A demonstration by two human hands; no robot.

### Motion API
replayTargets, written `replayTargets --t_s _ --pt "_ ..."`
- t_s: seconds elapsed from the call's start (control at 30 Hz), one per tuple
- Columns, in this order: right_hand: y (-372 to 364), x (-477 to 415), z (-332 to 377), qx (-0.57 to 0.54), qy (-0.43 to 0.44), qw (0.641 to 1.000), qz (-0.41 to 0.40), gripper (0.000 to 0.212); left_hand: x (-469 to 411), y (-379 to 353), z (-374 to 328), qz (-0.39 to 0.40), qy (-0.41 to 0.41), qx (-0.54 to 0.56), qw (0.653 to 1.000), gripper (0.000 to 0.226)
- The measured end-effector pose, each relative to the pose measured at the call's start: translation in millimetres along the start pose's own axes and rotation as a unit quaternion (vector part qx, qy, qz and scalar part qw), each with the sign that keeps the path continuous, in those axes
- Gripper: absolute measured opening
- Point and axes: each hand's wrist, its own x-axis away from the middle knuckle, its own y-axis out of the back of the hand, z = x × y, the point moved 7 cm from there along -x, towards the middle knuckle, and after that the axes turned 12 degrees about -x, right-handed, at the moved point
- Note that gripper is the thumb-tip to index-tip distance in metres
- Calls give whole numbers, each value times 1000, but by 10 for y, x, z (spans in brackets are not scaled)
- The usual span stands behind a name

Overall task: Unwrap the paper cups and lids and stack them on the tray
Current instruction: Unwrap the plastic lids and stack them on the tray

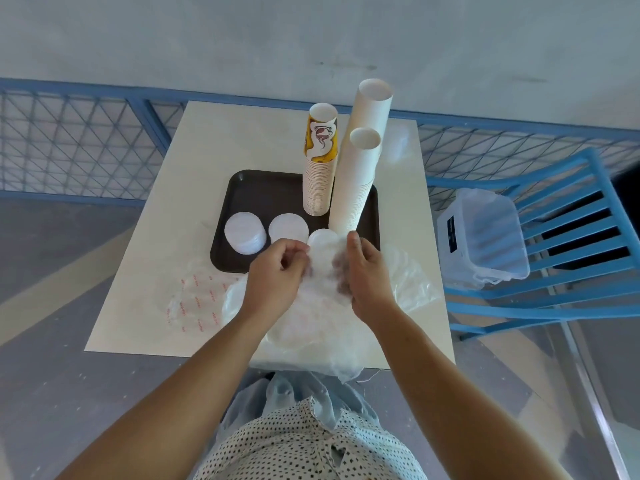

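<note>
A dark tray [263, 188] sits on the white table [221, 140]. On it stand a printed cup stack [319, 168] and two tall white cup stacks [360, 174], plus two short stacks of white lids [244, 233] [288, 229]. A third lid stack [323, 252], half in a clear plastic sleeve [311, 327], lies at the tray's near edge. My left hand [275, 275] pinches the sleeve's plastic at the stack's left side. My right hand [363, 275] grips the stack's right side through the plastic.
An empty wrapper with red print [195, 299] lies flat on the table to the left. More clear plastic [408, 278] bunches at the right. A clear plastic bin [481, 233] rests on a blue chair [568, 216] at the right. A blue mesh railing [76, 140] runs behind.
</note>
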Motion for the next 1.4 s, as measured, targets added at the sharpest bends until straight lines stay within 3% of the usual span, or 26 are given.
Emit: replayTargets --t_s 0.23,0.37,0.43,0.53,0.63,0.7,0.8,0.97,1.13,1.3,1.4 --pt "401 54 136 33 42 998 -17 50 61 -93 -24 -76 62 56 994 8" --pt "459 98 147 11 52 998 -20 45 293 -84 -305 -138 -65 -76 985 46" --pt "476 95 140 0 52 998 -18 45 351 -162 -353 -129 -126 -154 972 57" --pt "488 78 137 8 53 998 -9 49 331 -230 -298 -125 -122 -183 967 32" --pt "519 -6 100 -48 24 998 16 64 284 -196 -251 -93 -66 -119 986 17" --pt "446 -15 93 -66 5 992 104 60 271 -244 -215 -23 -10 -57 998 13" --pt "247 89 26 13 -16 975 223 54 299 -281 -275 13 -18 -84 996 16" --pt "386 -12 42 -19 -10 998 65 37 316 -125 -203 -93 -2 -53 994 9" --pt "598 -58 12 -66 -25 997 31 26 355 -43 -96 -135 -6 -26 991 14" --pt "553 -9 -113 -134 -119 973 145 63 355 -116 -128 -97 -6 8 995 12" --pt "415 125 -197 -139 -176 950 217 53 346 -216 -128 -65 -3 -4 998 14"
